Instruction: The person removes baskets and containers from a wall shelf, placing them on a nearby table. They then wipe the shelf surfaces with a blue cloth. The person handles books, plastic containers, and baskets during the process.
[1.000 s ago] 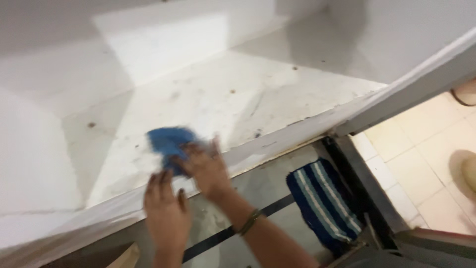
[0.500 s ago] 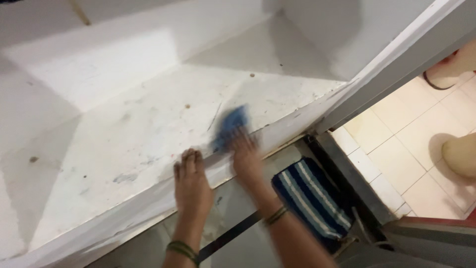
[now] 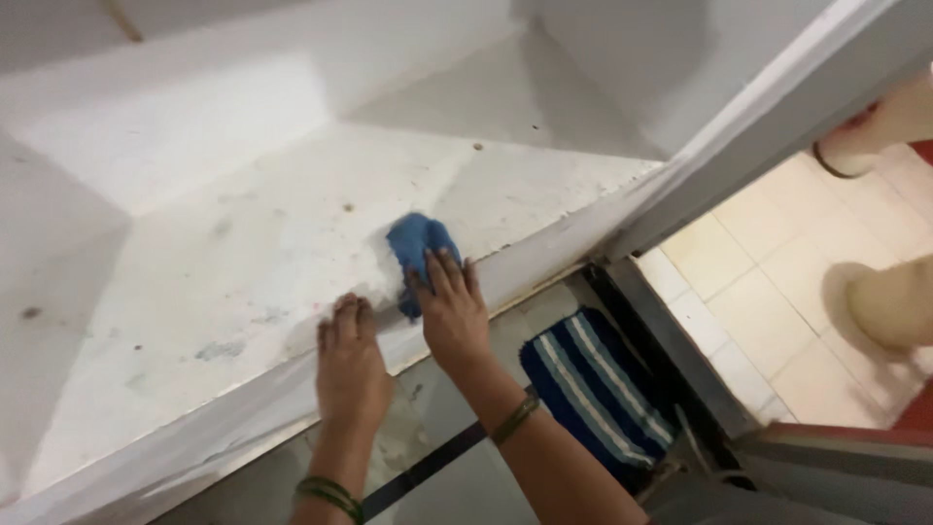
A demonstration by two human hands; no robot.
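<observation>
A blue cloth point(image 3: 414, 244) lies bunched on a white, speckled shelf floor point(image 3: 272, 262) close to its front edge. My right hand point(image 3: 451, 309) presses flat on the near part of the cloth, fingers pointing away from me. My left hand point(image 3: 348, 358) rests palm down on the shelf's front lip point(image 3: 243, 399), just left of the cloth, with nothing in it. Both wrists wear thin bangles.
White side walls and a back wall enclose the shelf. A white door frame point(image 3: 768, 126) runs diagonally at the right. Below lie a blue striped mat point(image 3: 593, 394), a dark threshold bar and pale floor tiles point(image 3: 777, 292). Someone's feet point(image 3: 889, 301) stand at the far right.
My right hand has slid the blue cloth from left to right along the shelf, then back a little leftward. My left hand moved onto the front lip and stays there.
</observation>
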